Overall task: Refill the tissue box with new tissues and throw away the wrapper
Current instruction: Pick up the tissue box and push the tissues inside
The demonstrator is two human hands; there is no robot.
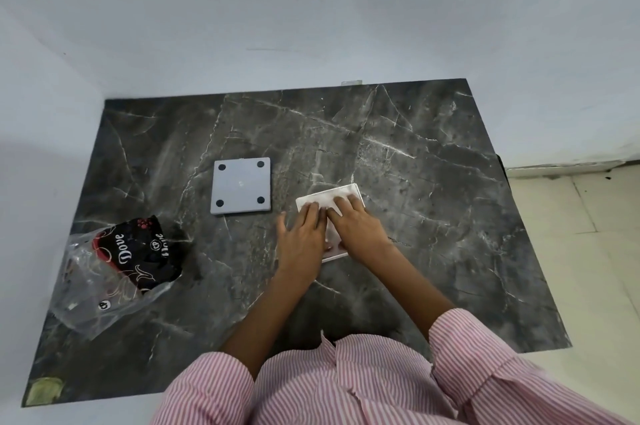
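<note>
A white square tissue box (pixel 356 192) lies open on the dark marble table (pixel 433 216), with white tissues (pixel 322 200) filling it. My left hand (pixel 303 234) and my right hand (pixel 356 222) lie side by side, flat on the tissues, fingers pressing down into the box. The box's grey base panel (pixel 240 186), with round black feet at its corners, lies apart to the left of the box. A clear plastic wrapper (pixel 114 272) with black and red "Dove" print lies crumpled near the table's left edge.
White walls close in the table at the back and the left. A pale tiled floor (pixel 588 268) shows past the table's right edge. A patch of yellowish tape (pixel 45 390) sits at the table's near left corner.
</note>
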